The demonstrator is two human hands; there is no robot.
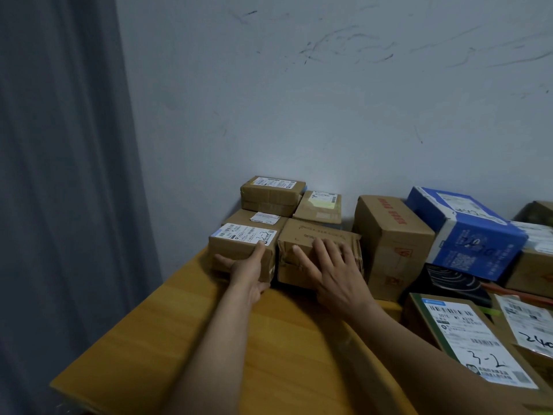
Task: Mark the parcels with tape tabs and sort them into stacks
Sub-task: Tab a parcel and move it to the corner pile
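A small brown parcel (pixel 235 250) with a white label marked "3-3" sits at the far left of the wooden table (pixel 209 339). My left hand (pixel 248 274) presses against its front face, thumb pointing up at the right corner and fingers spread along the lower edge. Right beside it, touching, stands a plain, crumpled brown parcel (pixel 317 232). My right hand (pixel 329 271) lies flat on its front and top with fingers spread. Behind these two are three more small labelled parcels (pixel 270 193), stacked against the wall. No tape is in view.
A tall brown box (pixel 392 235) stands right of the plain parcel, with a tilted blue box (pixel 466 235) beyond it. A flat parcel marked "3-2" (pixel 466 339) and others crowd the right. A grey curtain (pixel 59 175) hangs left of the table's edge.
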